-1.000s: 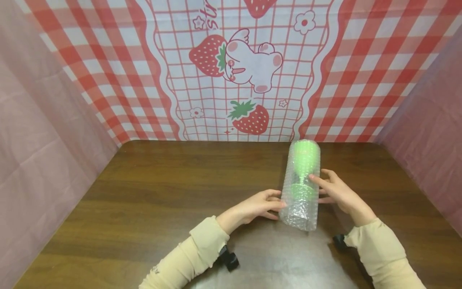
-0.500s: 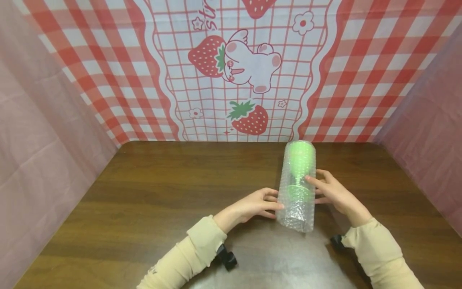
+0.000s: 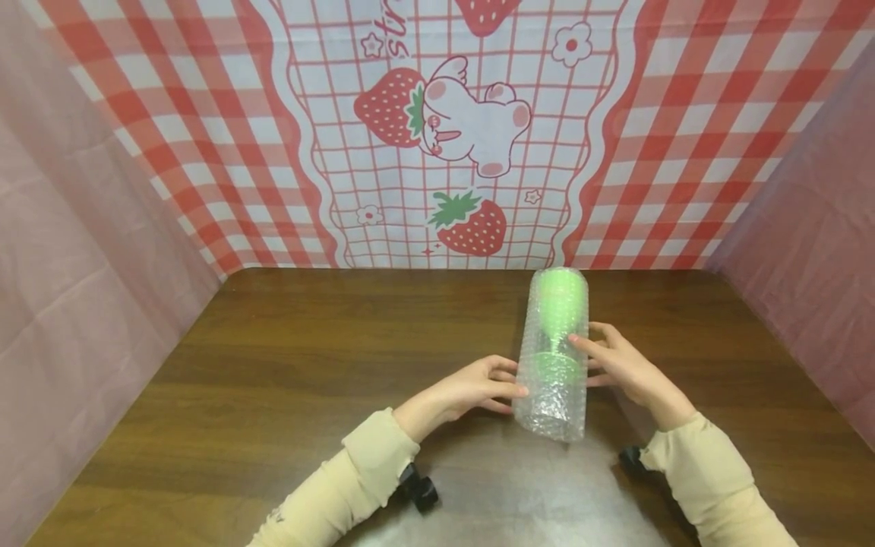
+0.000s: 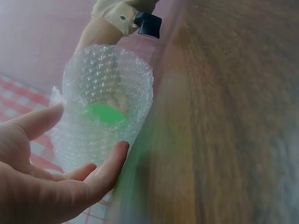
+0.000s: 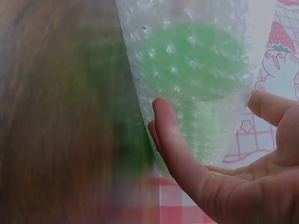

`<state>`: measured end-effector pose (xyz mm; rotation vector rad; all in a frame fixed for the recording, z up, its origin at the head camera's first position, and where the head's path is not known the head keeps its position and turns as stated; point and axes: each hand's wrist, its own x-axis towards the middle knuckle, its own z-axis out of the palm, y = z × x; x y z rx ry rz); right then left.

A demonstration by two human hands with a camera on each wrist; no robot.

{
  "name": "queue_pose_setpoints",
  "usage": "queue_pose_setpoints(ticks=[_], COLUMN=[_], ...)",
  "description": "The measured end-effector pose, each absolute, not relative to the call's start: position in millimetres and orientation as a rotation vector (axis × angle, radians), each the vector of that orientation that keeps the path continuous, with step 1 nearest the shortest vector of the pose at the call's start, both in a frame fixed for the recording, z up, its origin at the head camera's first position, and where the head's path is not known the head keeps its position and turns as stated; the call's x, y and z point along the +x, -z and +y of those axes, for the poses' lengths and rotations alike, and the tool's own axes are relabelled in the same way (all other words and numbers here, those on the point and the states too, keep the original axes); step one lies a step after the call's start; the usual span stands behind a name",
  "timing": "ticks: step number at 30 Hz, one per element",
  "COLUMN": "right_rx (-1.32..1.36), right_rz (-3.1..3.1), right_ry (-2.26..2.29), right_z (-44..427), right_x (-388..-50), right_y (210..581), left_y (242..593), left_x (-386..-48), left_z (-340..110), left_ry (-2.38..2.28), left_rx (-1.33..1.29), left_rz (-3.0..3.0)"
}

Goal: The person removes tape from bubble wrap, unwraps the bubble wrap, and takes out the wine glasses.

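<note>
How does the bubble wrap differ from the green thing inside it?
Colour: the bubble wrap is clear and shiny, while the green thing is bright green.
Shape: the bubble wrap forms a plain tube; the green thing narrows partway along.
Reach: the bubble wrap extends closer to the person than the green thing.
Shared: both are between the left hand and right hand.

Clock centre: the bubble-wrapped package (image 3: 552, 410). Obstacles: left hand (image 3: 475, 386), in contact, between 8 and 9 o'clock; right hand (image 3: 629, 368), in contact, at 3 o'clock; sleeves (image 3: 711, 471) at 8 and 4 o'clock. Outer limits: checked cloth (image 3: 403, 182) towards 12 o'clock, pink curtains (image 3: 89, 205) beyond 9 and 2 o'clock. Passage: over bare desk (image 3: 294, 342) at 10 o'clock; also at 6 o'clock, between the sleeves. Clearance beneath the package: not determinable.
</note>
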<state>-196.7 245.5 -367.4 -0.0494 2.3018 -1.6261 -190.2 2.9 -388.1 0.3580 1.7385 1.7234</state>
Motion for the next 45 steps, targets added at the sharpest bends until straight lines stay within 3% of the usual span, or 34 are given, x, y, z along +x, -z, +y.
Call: queue_pose_setpoints(ticks=[45], right_rx=[-0.145], right_rz=[2.21], right_ry=[1.696], right_z=[200.3], right_x=[-198.4], right_y=[370.7], left_y=[380.0], left_x=[-183.0], left_z=[-51.2], left_ry=[-1.768], left_rx=[0.371], left_rz=[1.74])
